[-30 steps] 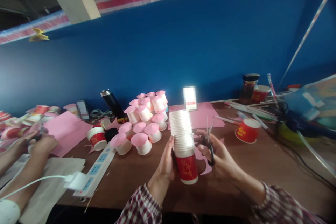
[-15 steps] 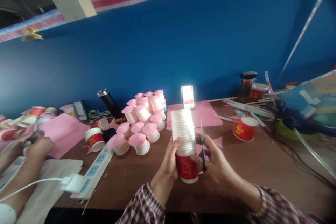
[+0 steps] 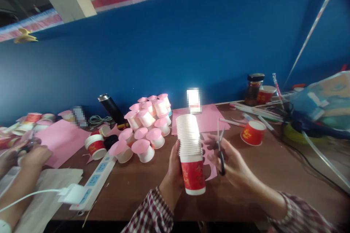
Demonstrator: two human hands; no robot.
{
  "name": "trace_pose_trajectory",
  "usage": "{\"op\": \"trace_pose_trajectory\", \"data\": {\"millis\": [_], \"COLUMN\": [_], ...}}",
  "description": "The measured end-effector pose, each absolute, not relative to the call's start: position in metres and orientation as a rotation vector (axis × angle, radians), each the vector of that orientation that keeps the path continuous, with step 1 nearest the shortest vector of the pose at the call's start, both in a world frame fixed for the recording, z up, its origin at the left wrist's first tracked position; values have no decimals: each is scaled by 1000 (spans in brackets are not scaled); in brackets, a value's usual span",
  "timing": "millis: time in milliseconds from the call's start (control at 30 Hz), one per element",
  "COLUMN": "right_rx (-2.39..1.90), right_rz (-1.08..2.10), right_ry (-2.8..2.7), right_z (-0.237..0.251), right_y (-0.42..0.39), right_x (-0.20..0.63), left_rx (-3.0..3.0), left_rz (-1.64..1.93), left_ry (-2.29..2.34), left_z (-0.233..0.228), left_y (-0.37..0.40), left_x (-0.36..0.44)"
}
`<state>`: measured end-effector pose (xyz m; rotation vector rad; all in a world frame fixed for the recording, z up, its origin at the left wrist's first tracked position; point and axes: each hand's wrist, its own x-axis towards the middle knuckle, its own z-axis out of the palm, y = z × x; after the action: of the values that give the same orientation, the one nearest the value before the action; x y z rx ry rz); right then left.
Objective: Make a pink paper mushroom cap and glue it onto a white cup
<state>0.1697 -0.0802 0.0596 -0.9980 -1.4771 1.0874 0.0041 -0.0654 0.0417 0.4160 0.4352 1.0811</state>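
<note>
At the lower centre, the left hand (image 3: 175,169) grips a tall stack of paper cups (image 3: 190,153), which may tip over, because the right hand (image 3: 232,164), closed around scissors (image 3: 220,149), gives no support.

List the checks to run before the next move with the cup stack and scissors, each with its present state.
1. Left hand grips the cup stack firmly: ok.
2. Stack held clear of the table: ok.
3. Right hand holds the scissors: ok.
4. Scissors blades apart from the stack: ok, a gap shows.
5. Blades parted: ok, slightly.
6. Top cup loose enough to lift: cannot tell.
</note>
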Motion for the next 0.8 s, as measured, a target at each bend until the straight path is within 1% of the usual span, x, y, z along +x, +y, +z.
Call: {"op": "trace_pose_trajectory", "data": {"millis": [200,300,433,633,700,800], "right_rx": [-1074,-1161,-1146,-1070,-1077,-1089], "right_rz": [1014,1074,1209,1288,1258,1212], "right_ry": [-1401,-1396,-1389,-1464,-1523,-1577], "right_z": [85,94,98,103,104,104], "right_y": [-49,-40,-35,-25,-20,-12], "right_x": [194,196,194,199,202,206], "left_rx": [356,372,488,595,634,718], "left_rz": [982,963,1080,1203,1213,1181], "left_ry": [420,474,545,767,747,548], "left_z": [45,49,51,48,54,69], "left_y": [-54,-48,-40,-30,-29,-29], "left_x": [10,19,33,47,53,62]}}
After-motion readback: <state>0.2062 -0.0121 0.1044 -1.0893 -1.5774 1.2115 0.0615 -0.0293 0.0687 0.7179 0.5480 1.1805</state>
